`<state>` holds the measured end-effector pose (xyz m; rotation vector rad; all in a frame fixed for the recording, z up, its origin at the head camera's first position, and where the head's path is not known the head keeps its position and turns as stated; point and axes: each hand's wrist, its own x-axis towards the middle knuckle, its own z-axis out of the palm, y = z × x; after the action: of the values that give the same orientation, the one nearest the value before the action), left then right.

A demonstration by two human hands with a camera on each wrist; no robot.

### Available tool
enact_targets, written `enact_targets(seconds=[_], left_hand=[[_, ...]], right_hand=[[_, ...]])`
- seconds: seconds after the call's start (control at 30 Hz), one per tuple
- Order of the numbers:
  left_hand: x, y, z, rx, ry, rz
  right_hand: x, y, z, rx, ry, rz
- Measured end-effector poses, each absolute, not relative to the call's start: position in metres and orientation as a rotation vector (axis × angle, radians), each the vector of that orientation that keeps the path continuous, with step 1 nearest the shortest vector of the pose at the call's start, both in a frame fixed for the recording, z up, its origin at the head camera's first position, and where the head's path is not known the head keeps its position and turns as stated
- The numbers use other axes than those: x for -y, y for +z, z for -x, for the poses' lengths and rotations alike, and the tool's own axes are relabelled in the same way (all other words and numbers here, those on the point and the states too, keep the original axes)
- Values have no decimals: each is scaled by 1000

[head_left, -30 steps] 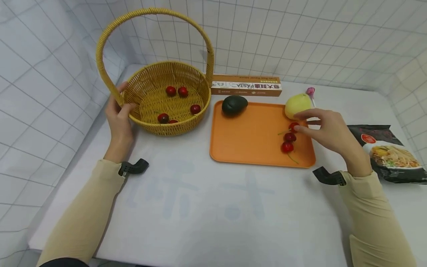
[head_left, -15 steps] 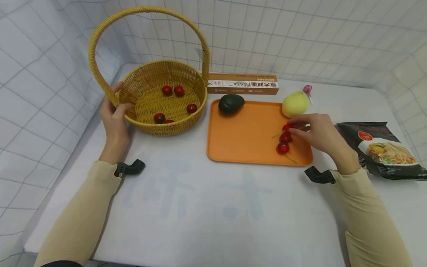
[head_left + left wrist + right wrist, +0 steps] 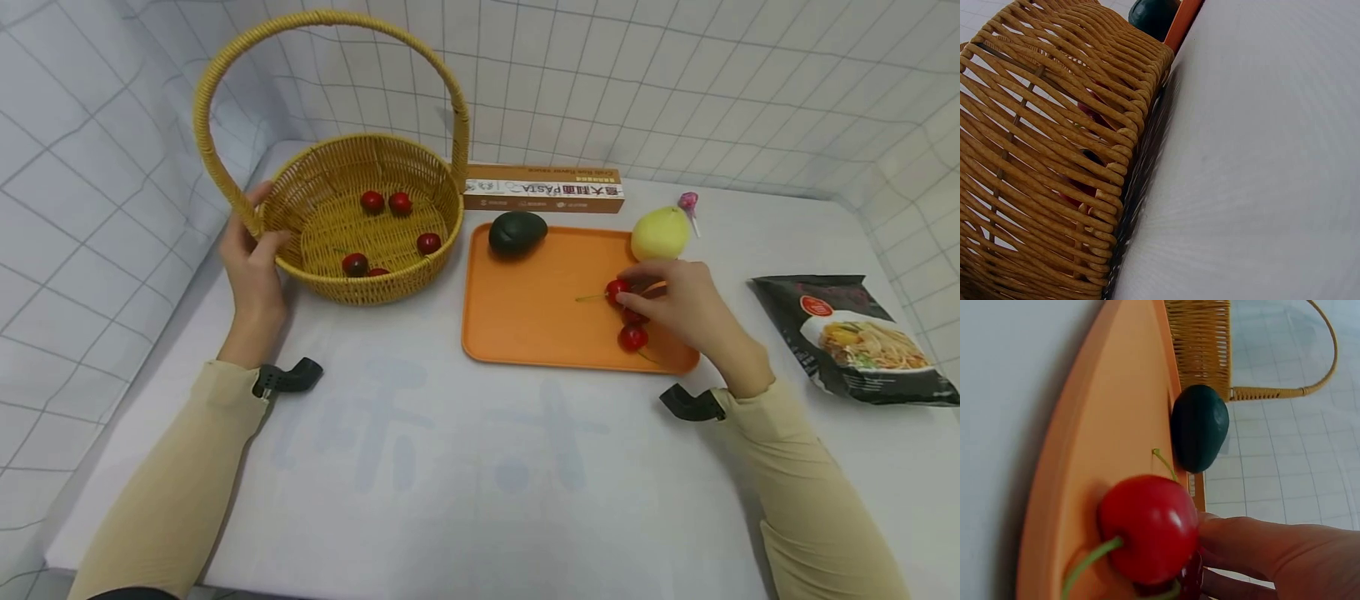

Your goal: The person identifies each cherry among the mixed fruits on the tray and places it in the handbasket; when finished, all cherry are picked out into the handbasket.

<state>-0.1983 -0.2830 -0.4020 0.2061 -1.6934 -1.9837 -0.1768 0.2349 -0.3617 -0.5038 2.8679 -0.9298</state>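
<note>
My left hand (image 3: 253,271) grips the near-left rim of a yellow wicker basket (image 3: 360,290) with a tall arched handle. Several red cherries (image 3: 401,203) lie inside it. Over the right part of an orange tray (image 3: 540,321), my right hand (image 3: 678,304) pinches a red cherry (image 3: 617,291) between thumb and fingers, its stem pointing left. Two more cherries sit on the tray just below: a dark one partly hidden by the thumb, and a bright red cherry (image 3: 633,337). That bright one fills the front of the right wrist view, before the fingers (image 3: 1241,540).
A dark green avocado (image 3: 517,233) rests on the tray's back-left corner, a yellow pear (image 3: 660,233) at its back-right corner. Behind lie a pasta box (image 3: 543,190) and a pink lollipop (image 3: 688,202). A black noodle packet (image 3: 858,337) lies at the right.
My right hand has closed on the farthest cherry and shifted it left, away from the pear. The left hand stays on the basket rim. The head view has shifted slightly.
</note>
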Motion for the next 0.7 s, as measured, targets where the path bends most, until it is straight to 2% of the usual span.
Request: enact_targets(seconds=[0.7], left_hand=[[284,-403,198,1715,-1959,-205]], right_hand=[[-192,-368,161,-2797,-795,760]])
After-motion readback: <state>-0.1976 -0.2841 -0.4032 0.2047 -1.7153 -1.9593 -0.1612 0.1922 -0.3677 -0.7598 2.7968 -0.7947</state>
